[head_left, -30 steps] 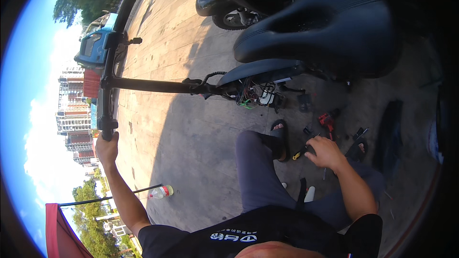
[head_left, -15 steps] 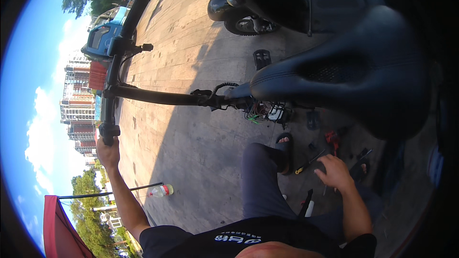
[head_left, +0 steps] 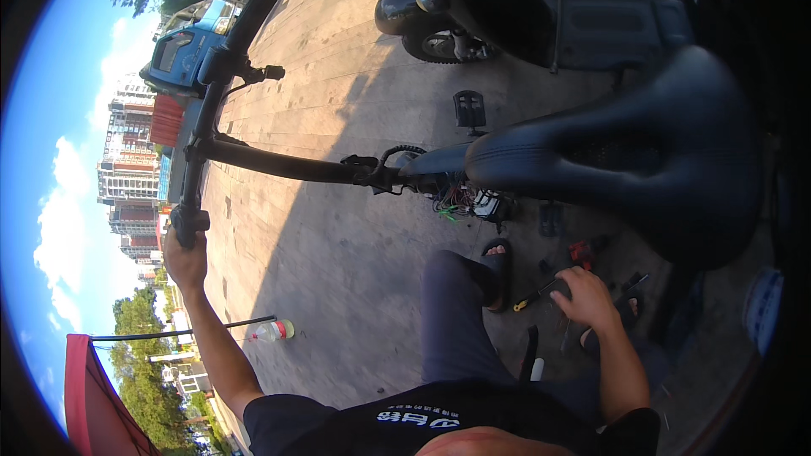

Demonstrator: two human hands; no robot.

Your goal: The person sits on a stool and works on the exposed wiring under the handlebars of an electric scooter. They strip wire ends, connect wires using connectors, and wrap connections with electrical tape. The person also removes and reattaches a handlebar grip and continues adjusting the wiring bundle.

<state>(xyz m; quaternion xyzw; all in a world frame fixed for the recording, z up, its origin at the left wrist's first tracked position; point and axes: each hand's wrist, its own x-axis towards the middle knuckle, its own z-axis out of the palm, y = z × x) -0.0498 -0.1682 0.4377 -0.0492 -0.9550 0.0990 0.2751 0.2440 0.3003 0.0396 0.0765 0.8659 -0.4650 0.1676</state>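
My left hand (head_left: 187,263) is closed around the near grip of the bicycle's black handlebar (head_left: 199,131). A long dark stem (head_left: 283,165) runs from the handlebar toward the frame and the black saddle (head_left: 625,152). Below the saddle's nose, bundled wires (head_left: 452,198) and a pale-topped box (head_left: 487,203) lie exposed. My right hand (head_left: 587,297) is low near my legs, its fingers curled by a dark rounded shape that I cannot make out. Beside it is a screwdriver (head_left: 525,301) with a yellow handle.
A red and black power tool (head_left: 583,253) lies on the paving past my right hand. A pedal (head_left: 470,108) sticks out beyond the frame. Another black two-wheeler (head_left: 473,0) stands at the far side. A clear bottle (head_left: 274,331) hangs by the red canopy (head_left: 84,397); a blue truck (head_left: 177,55) is farther off.
The view has shifted slightly, and the saddle and handlebar sit a little differently in it. My left hand keeps the grip; my right hand stays near the screwdriver, fingers still curled.
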